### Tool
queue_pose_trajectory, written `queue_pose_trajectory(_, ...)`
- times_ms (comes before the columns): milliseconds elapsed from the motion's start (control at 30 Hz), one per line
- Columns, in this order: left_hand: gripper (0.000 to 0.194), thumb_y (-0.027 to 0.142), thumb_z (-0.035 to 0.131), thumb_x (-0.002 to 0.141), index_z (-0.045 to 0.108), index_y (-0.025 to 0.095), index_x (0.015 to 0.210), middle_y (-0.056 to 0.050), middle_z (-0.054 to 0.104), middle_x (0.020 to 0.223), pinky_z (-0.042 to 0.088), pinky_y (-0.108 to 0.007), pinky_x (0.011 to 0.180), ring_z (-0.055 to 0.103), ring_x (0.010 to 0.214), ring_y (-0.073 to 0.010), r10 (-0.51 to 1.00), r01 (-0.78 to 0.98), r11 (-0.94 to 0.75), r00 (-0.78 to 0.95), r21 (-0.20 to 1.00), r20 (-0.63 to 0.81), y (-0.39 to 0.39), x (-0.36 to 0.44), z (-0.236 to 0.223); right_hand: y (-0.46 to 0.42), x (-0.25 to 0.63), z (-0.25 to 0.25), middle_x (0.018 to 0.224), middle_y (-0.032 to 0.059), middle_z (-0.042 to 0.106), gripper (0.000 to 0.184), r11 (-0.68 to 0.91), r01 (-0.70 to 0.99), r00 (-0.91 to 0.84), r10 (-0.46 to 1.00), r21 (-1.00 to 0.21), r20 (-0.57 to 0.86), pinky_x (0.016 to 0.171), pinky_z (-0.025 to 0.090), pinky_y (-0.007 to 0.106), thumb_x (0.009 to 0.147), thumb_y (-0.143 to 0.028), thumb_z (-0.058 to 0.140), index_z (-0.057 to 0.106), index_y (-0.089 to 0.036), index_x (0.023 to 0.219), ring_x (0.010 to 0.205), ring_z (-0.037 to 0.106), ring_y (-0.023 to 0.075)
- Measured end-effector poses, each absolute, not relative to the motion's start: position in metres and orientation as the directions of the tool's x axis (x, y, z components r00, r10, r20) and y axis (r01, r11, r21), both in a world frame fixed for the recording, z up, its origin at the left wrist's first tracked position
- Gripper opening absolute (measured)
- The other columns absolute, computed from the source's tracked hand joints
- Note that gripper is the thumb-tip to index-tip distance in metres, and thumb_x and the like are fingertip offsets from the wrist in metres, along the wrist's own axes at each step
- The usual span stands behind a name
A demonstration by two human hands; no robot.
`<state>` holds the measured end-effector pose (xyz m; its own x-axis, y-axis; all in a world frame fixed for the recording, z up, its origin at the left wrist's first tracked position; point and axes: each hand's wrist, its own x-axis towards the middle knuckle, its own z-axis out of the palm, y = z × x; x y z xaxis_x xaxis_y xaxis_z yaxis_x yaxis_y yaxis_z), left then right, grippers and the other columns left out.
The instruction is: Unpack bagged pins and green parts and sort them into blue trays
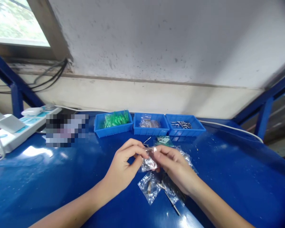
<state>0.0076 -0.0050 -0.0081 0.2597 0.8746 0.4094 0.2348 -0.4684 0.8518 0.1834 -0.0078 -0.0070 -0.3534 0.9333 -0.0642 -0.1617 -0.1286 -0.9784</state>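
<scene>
Between my two hands is a small clear plastic bag (149,163), held up above the blue tabletop. My left hand (127,160) pinches its left upper edge between thumb and fingers. At the opposite side, my right hand (172,160) grips the bag, its fingers closed. Whether anything is inside the bag I cannot make out. Below my hands lies another clear bag (149,187) with a small brass-coloured piece in it. More clear bags and a thin dark pen-like rod (173,204) lie under my right wrist, partly hidden.
Along the wall stand three blue bins: one with green packets (116,118), one with clear bags (149,123), one with metal pins (183,124). A green packet (165,141) and loose pins (147,139) lie before them. A white power strip (30,122) sits at left.
</scene>
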Motion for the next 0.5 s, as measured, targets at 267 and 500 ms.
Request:
queue_pose_trajectory(267, 0.02, 0.028, 0.047, 0.089, 0.066, 0.021, 0.089, -0.004, 0.054, 0.093, 0.042, -0.028, 0.074, 0.053, 0.087, -0.0163, 0.942, 0.147, -0.206, 0.297, 0.968, 0.155, -0.0039, 0.0087, -0.0039, -0.0083, 0.188, -0.012, 0.08, 0.003, 0.063, 0.011, 0.536, 0.37, -0.201, 0.844, -0.759, 0.498, 0.067, 0.046, 0.029, 0.083, -0.015, 0.053, 0.062, -0.02, 0.087, 0.074, 0.058, 0.0151)
queue_pose_trajectory(500, 0.013, 0.03, 0.056, 0.085, 0.059, 0.018, 0.082, 0.001, 0.055, 0.073, 0.041, -0.023, 0.063, 0.05, 0.066, -0.0104, 0.967, 0.063, -0.051, 0.254, 0.997, 0.034, -0.0016, 0.0107, -0.0098, -0.0098, 0.1899, -0.0136, 0.113, 0.0081, 0.051, 0.032, 0.609, 0.392, -0.238, 0.791, -0.689, 0.564, 0.082, 0.048, 0.035, 0.08, -0.004, 0.046, 0.063, -0.025, 0.097, 0.106, 0.053, 0.0205)
